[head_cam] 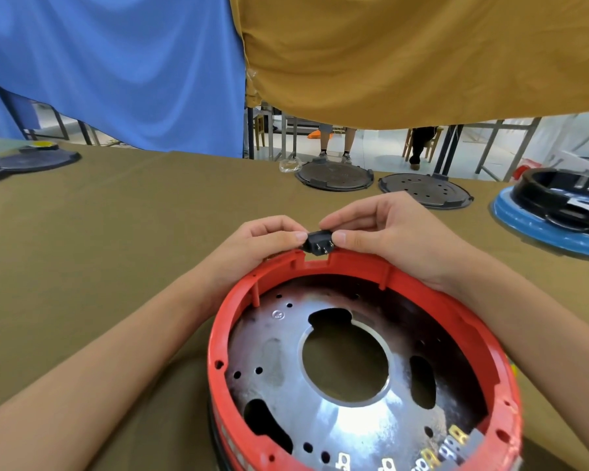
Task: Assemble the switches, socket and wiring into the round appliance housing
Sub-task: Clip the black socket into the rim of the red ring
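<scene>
The round red housing lies open side up in front of me, with a shiny metal plate full of holes inside it. A small black socket with metal pins sits just above the rectangular notch in the housing's far rim. My left hand pinches the socket's left end and my right hand pinches its right end. Metal terminal tabs show at the housing's near edge.
Two dark round plates lie at the table's far edge, another at far left. A black housing on a blue base stands at right. Blue and yellow cloths hang behind; people's legs show beyond the table.
</scene>
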A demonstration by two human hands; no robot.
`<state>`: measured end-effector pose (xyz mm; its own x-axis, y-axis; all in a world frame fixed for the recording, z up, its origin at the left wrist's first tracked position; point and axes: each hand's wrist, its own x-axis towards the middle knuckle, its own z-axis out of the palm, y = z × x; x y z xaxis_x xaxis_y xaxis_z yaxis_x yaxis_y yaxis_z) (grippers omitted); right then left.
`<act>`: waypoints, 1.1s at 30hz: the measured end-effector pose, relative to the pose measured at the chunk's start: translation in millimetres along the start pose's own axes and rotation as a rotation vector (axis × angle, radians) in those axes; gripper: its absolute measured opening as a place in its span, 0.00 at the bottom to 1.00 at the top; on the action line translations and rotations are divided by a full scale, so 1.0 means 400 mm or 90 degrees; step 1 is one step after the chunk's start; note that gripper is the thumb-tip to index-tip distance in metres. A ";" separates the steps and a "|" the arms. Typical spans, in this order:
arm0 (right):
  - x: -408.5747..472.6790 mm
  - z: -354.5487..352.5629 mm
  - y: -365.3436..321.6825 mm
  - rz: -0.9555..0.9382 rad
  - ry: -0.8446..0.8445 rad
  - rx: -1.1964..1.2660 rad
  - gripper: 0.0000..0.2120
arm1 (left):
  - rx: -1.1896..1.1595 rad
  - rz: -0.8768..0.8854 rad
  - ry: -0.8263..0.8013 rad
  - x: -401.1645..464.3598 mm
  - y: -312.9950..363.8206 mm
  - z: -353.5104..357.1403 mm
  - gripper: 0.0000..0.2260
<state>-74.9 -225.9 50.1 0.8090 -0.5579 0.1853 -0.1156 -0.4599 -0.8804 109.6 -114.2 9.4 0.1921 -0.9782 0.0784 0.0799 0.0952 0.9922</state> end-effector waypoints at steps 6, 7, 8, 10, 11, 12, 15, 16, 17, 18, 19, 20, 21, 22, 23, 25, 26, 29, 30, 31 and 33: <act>0.000 0.002 -0.001 0.002 0.004 -0.023 0.09 | -0.011 0.003 -0.002 0.005 -0.006 -0.004 0.03; 0.001 0.002 -0.001 0.003 0.005 -0.027 0.09 | -0.008 0.006 -0.004 0.004 -0.007 -0.004 0.03; 0.001 0.002 -0.001 0.004 0.007 -0.028 0.08 | -0.004 0.009 -0.005 0.004 -0.008 -0.006 0.03; 0.000 0.001 -0.002 0.008 0.007 -0.021 0.08 | 0.004 0.011 -0.007 0.004 -0.008 -0.007 0.03; -0.001 0.001 -0.003 0.011 0.005 -0.014 0.08 | 0.007 0.012 -0.008 0.005 -0.007 -0.008 0.03; -0.001 0.001 -0.003 0.014 0.004 -0.008 0.08 | 0.010 0.013 -0.010 0.005 -0.007 -0.008 0.02; -0.002 0.000 -0.005 0.024 -0.001 0.011 0.08 | 0.009 0.006 -0.014 0.006 -0.006 -0.006 0.03; -0.003 -0.002 -0.005 0.027 -0.001 0.014 0.08 | 0.005 0.005 -0.016 0.007 -0.006 -0.005 0.03; -0.003 -0.002 -0.005 0.030 -0.001 0.018 0.08 | 0.003 0.005 -0.017 0.007 -0.006 -0.005 0.03; -0.003 -0.003 -0.005 0.034 -0.002 0.027 0.08 | 0.000 0.006 -0.017 0.007 -0.006 -0.005 0.03; -0.003 -0.003 -0.004 0.038 -0.002 0.037 0.08 | -0.004 0.008 -0.018 0.008 -0.007 -0.004 0.03; -0.004 -0.003 -0.004 0.040 -0.002 0.045 0.08 | -0.010 0.009 -0.020 0.008 -0.008 -0.005 0.03; -0.004 -0.002 -0.004 0.040 -0.001 0.049 0.08 | -0.017 0.009 -0.023 0.008 -0.008 -0.005 0.03; -0.003 -0.001 -0.004 0.040 0.001 0.051 0.08 | -0.022 0.008 -0.027 0.008 -0.009 -0.006 0.03; -0.003 -0.001 -0.003 0.039 0.003 0.047 0.08 | -0.024 0.007 -0.028 0.008 -0.010 -0.007 0.03; -0.002 0.000 -0.002 0.033 0.007 0.031 0.08 | -0.025 0.004 -0.026 0.010 -0.012 -0.008 0.04; -0.002 -0.001 -0.002 0.028 0.008 0.021 0.08 | -0.028 0.001 -0.025 0.012 -0.013 -0.009 0.04; -0.002 0.001 -0.005 0.005 0.013 -0.011 0.08 | -0.029 -0.003 -0.030 0.013 -0.015 -0.013 0.04; -0.001 0.001 -0.005 -0.003 0.018 -0.020 0.09 | -0.026 -0.003 -0.032 0.014 -0.016 -0.014 0.04; -0.001 0.002 -0.005 -0.008 0.022 -0.029 0.09 | -0.026 -0.004 -0.033 0.014 -0.016 -0.014 0.04; -0.001 0.004 -0.007 -0.009 0.028 -0.040 0.08 | -0.030 -0.006 -0.035 0.014 -0.016 -0.013 0.04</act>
<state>-73.9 -223.4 51.9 0.7847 -0.5806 0.2171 -0.1421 -0.5094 -0.8487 115.1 -119.1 2.9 0.1374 -0.9876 0.0757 0.1280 0.0935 0.9874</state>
